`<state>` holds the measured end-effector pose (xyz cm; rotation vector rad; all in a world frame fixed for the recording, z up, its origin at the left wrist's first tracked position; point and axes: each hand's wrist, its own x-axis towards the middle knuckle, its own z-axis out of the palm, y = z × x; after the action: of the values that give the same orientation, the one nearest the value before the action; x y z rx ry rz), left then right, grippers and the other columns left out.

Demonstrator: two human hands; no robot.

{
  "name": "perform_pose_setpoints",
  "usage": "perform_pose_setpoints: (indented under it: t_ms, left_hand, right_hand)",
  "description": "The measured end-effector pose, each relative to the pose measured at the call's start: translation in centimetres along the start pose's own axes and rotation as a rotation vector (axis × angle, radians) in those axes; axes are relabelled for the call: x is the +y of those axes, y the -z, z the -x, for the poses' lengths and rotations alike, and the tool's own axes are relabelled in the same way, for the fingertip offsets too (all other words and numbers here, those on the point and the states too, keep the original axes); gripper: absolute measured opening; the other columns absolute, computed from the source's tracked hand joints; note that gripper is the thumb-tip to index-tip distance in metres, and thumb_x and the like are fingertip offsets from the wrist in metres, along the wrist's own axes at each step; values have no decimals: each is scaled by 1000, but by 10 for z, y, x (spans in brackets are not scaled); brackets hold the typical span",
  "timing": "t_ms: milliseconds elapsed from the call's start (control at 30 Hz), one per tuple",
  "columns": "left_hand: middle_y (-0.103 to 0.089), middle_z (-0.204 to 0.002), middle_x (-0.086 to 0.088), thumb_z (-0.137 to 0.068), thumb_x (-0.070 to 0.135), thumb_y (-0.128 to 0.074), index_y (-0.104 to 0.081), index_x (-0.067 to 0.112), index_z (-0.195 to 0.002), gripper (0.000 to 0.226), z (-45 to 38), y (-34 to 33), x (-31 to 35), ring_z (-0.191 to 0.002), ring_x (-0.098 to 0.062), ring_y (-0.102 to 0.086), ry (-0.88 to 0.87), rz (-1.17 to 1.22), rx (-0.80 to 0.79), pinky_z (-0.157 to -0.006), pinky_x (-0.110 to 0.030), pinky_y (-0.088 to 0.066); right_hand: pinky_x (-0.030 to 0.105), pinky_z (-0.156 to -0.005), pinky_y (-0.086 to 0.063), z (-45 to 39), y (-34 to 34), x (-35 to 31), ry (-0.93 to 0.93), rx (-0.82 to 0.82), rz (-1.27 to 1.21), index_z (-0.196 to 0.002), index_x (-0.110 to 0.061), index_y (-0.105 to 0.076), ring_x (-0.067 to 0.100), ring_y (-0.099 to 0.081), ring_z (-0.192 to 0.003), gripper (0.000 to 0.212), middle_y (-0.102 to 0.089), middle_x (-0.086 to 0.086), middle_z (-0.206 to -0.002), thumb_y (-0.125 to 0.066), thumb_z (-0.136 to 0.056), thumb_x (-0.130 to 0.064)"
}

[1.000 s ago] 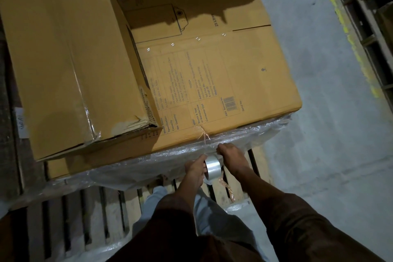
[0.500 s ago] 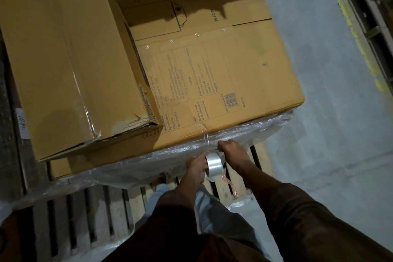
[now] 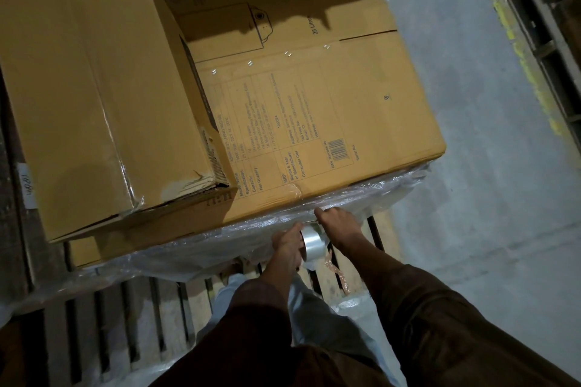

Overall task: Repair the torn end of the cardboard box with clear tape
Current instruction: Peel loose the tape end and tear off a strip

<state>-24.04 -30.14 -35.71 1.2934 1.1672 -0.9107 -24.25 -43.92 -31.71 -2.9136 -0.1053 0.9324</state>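
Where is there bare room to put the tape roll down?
The lower cardboard box has bare top right of the stacked box, beyond the barcode. The near edge is crowded: left hand, tape roll, right hand, loose plastic wrap.

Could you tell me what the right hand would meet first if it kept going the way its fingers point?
Probably the plastic wrap on the box end just ahead of the right hand; depth is unclear.

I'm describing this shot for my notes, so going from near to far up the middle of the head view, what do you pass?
Left hand → tape roll → plastic wrap → printed box with its barcode
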Motion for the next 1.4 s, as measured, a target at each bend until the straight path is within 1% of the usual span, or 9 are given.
perform_pose_setpoints:
  t_ms: [233,400,700,833,933,1033,1100,1200,1400]
  left_hand:
    - [-70,-80,-11,-88,27,-76,-70,-3,-109,37,7,-1,0,-48,-19,-64,20,29,-56,-39,-24,-48]
    - [-74,-102,-20,-90,34,-73,-69,-1,-111,41,7,5,-12,-71,-26,-69,0,22,-107,-51,-30,-56]
    - [-59,-71,-7,-88,23,-75,-66,4,-103,26,12,3,-11,-43,-15,-55,-24,12,-63,-35,-17,-38]
    - [-63,-77,-10,-88,21,-75,-67,3,-98,22,18,9,-8,-56,-21,-60,-47,12,-47,-37,-18,-41]
    - [-61,-79,-11,-86,24,-76,-67,7,-98,22,17,13,-10,-69,-24,-60,-62,4,-39,-44,-22,-43]
    - [-66,-83,-13,-88,26,-75,-70,1,-98,27,13,13,-13,-74,-26,-62,-49,33,-32,-46,-23,-47]
    - [-67,-85,-12,-85,35,-78,-71,5,-99,34,15,12,-12,-73,-25,-61,-51,21,-11,-49,-24,-45]
    - [-59,-71,-5,-79,48,-81,-71,8,-92,43,18,11,-11,-59,-19,-50,-48,-11,-6,-47,-22,-37]
    - [-71,-87,-15,-84,34,-78,-71,4,-99,34,23,14,-7,-75,-29,-65,-87,-51,-62,-57,-32,-51]
  right_hand:
    - [38,-84,-53,-2,5,0,9,-53,143,-131,-8,-53,30,-66,-107,37,-67,12,-118,-62,-95,-2]
    - [32,-79,-55,20,-2,14,-223,-67,100,-117,-13,-61,21,-69,-98,20,-69,4,-108,-62,-97,-7]
    - [34,-83,-45,-17,36,19,-473,577,-618,-111,-12,-71,25,-58,-101,19,-68,10,-109,-64,-96,-22]
    - [40,-76,-61,-71,36,31,-540,514,-1143,-117,-15,-59,28,-67,-97,47,-66,11,-106,-61,-91,-54]
    - [41,-81,-58,-55,35,8,-714,471,-1309,-112,-5,-64,29,-65,-100,45,-67,12,-103,-65,-94,-46]
    - [39,-83,-57,-37,17,-11,-595,-3,-1362,-106,-7,-70,26,-66,-101,69,-70,8,-107,-78,-74,-66]
    - [26,-66,-53,-29,9,-13,-512,-254,-1297,-98,-3,-68,20,-66,-89,61,-69,9,-100,-87,-71,-54]
    - [19,-48,-47,-25,3,-15,-497,-232,-1296,-97,10,-70,14,-64,-64,40,-74,18,-92,-88,-77,-19]
    - [21,-53,-48,-25,2,-15,-566,-97,-1274,-89,5,-74,13,-66,-64,24,-77,15,-90,-88,-74,-7]
